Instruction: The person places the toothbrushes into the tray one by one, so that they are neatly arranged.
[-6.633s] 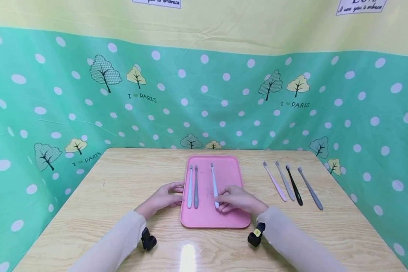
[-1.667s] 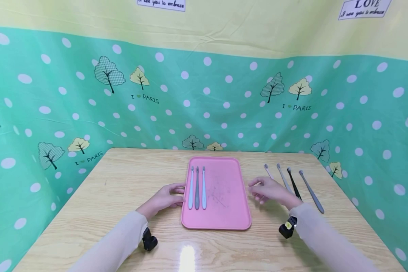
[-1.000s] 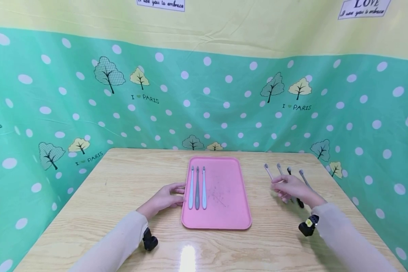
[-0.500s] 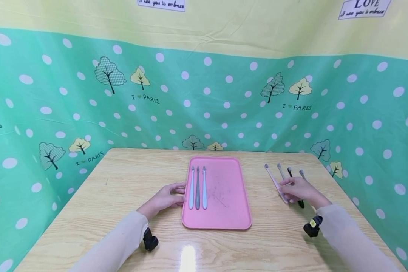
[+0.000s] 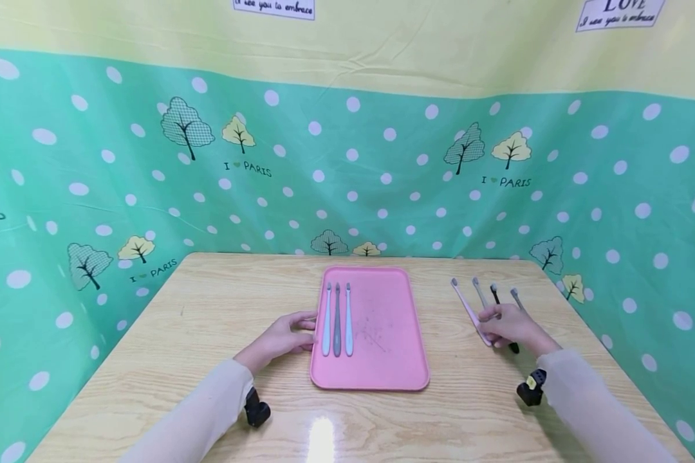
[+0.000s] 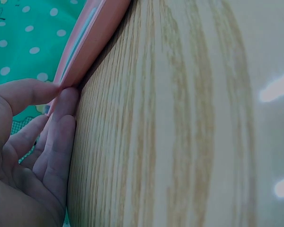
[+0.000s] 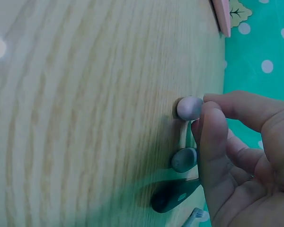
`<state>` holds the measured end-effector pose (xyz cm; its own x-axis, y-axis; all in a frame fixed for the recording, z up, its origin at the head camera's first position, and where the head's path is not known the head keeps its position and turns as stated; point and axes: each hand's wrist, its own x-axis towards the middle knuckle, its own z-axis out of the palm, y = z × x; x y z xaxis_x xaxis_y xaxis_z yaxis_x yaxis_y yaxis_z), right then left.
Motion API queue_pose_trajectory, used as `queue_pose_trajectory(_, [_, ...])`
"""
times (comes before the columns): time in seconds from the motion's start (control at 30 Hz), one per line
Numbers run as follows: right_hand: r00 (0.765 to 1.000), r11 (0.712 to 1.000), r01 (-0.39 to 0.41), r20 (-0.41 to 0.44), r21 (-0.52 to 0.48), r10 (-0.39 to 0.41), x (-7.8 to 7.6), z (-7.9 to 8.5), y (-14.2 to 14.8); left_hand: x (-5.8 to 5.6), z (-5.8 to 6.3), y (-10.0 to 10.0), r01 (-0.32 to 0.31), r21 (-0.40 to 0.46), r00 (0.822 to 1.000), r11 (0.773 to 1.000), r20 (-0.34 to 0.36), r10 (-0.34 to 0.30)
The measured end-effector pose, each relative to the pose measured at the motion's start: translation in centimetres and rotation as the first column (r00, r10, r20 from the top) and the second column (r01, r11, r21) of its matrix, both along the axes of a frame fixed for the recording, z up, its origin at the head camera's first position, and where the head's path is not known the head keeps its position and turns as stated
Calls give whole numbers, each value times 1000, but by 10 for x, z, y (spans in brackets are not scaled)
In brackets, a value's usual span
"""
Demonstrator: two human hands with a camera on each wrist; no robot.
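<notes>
My left hand (image 5: 284, 335) holds the left edge of the pink tray (image 5: 390, 366), thumb on the rim and a finger beneath it, as the left wrist view shows. Three toothbrushes lie side by side on the tray: a pale blue toothbrush (image 5: 327, 328), a dark grey toothbrush (image 5: 337, 328) and another pale blue toothbrush (image 5: 349, 328). My right hand (image 5: 512, 326) pinches the handle end of the pink toothbrush (image 7: 189, 108) between thumb and forefinger. That brush lies on the table, right of the tray. My right hand partly covers the grey and black handles beside it.
Right of the pink brush lie a grey toothbrush (image 5: 479, 292), a black toothbrush (image 5: 495, 294) and a blue-grey toothbrush (image 5: 517, 298). They rest on the wooden table (image 5: 237, 289). A green dotted cloth (image 5: 347, 173) hangs behind and along the sides.
The second pale blue toothbrush, earlier under my right hand, now lies left beside the other two. My right hand has moved right to the pink toothbrush. My left hand stays at the tray.
</notes>
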<state>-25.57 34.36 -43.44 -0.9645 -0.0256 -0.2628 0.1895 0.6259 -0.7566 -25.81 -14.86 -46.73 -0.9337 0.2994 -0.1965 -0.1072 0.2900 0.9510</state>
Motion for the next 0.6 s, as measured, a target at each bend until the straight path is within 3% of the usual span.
queue_pose_trajectory(0.6, [999,996,8,-34,85,-5,2,-5,-5,0,0,1,-10,-9,1000,1000,8,10])
